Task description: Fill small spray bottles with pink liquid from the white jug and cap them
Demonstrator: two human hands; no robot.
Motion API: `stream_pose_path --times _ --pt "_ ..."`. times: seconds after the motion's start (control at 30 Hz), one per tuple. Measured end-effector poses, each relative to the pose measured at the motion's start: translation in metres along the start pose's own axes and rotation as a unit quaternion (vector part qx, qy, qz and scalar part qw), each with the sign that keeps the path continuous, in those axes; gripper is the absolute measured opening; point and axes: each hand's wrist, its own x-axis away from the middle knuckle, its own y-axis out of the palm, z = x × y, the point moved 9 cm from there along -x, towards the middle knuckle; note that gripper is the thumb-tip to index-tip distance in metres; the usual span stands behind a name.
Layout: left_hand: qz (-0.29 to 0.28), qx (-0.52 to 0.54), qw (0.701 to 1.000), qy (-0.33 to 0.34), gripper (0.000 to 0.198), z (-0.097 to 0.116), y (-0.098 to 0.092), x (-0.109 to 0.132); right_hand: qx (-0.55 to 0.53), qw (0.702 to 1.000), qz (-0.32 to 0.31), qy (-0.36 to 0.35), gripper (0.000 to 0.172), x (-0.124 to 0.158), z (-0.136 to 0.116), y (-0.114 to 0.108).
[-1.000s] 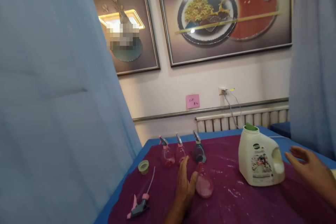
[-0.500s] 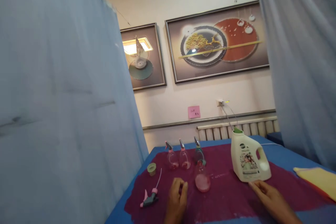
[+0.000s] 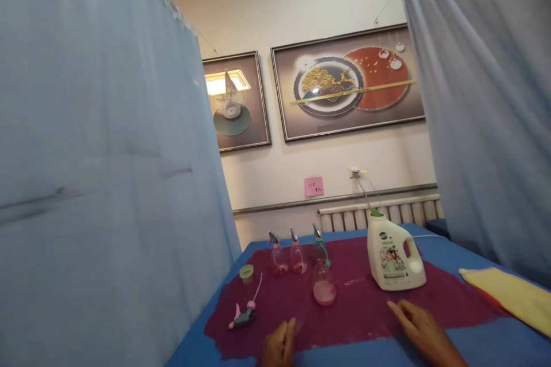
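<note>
My left hand (image 3: 278,347) rests at the near edge of the maroon cloth (image 3: 353,309), fingers curled together, nothing visible in it. My right hand (image 3: 424,332) lies flat on the cloth with fingers stretched out, a little in front of the white detergent jug (image 3: 394,258). An uncapped small bottle with pink liquid (image 3: 323,285) stands beyond my left hand. Its grey-and-pink spray head with tube (image 3: 245,312) lies on the cloth to the left. Three capped spray bottles (image 3: 295,252) stand in a row behind.
A green cap (image 3: 247,273) sits at the cloth's left edge. A yellow cloth (image 3: 512,298) lies on the blue table (image 3: 495,344) at the right. Pale blue curtains (image 3: 86,183) hang on both sides. A radiator and framed pictures line the back wall.
Both hands have drawn back toward me, away from the open bottle and the jug. The view has pulled back and tilted up. My left fingers have curled in.
</note>
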Motion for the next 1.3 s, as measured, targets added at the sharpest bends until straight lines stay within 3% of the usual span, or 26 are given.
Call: stream_pose_path --times 0.17,0.3,0.5,0.67,0.87,1.3 --pt "0.004 -0.007 0.997 -0.074 0.048 -0.023 0.000 0.004 -0.003 1.000 0.001 -0.009 0.079 0.005 -0.021 -0.011" --pt "0.008 -0.008 0.996 -0.084 0.051 -0.029 0.000 0.005 -0.009 1.000 0.001 -0.016 0.078 0.005 -0.020 -0.010" --pt "0.030 0.030 0.997 -0.067 0.042 -0.018 -0.008 0.004 -0.006 1.000 0.006 -0.015 0.077 0.007 -0.011 -0.007" --pt "0.033 0.036 0.998 -0.049 0.032 -0.004 -0.011 0.003 0.007 1.000 0.005 -0.020 0.076 0.008 -0.018 -0.012" --pt "0.037 0.034 0.997 -0.060 0.037 -0.001 -0.010 0.002 0.032 0.999 0.002 -0.020 0.077 0.009 -0.020 -0.017" --pt "0.056 0.046 0.996 -0.047 0.036 0.019 -0.014 0.001 0.077 0.996 -0.023 -0.037 0.077 0.009 -0.001 -0.013"
